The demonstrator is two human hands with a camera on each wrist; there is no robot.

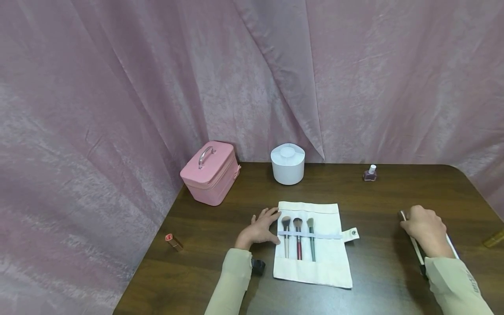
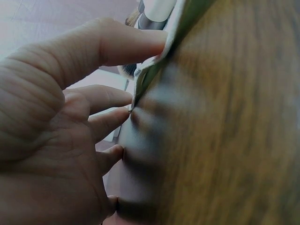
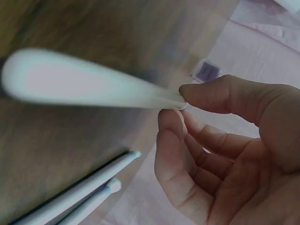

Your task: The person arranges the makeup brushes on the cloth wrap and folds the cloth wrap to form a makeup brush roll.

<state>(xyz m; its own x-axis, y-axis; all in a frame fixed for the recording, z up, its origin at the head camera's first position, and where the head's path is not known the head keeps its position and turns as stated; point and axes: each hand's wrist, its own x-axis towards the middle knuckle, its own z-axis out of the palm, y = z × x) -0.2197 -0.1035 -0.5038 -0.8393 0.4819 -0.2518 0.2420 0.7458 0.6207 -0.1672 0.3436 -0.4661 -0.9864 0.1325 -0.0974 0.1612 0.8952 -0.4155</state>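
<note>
A white cloth brush roll (image 1: 326, 273) lies unrolled on the table, with three makeup brushes (image 1: 299, 245) under its strap and a snap tab on the right. My left hand (image 1: 260, 229) rests at the roll's left edge. In the left wrist view the thumb (image 2: 122, 44) touches the cloth edge while the other fingers are spread along it. Far to the right, my right hand (image 1: 427, 229) pinches the tip of a slim white stick (image 3: 93, 82), perhaps a makeup brush; its near end is blurred. Two more pale sticks (image 3: 79, 192) lie beside it on the table.
At the back stand a pink case (image 1: 210, 173) with a metal handle, a white round container (image 1: 288, 168) and a nail polish bottle (image 1: 370, 174). A lipstick (image 1: 174, 242) lies left, a gold tube (image 1: 494, 239) at the right edge. Pink curtains (image 1: 252, 78) hang behind the table.
</note>
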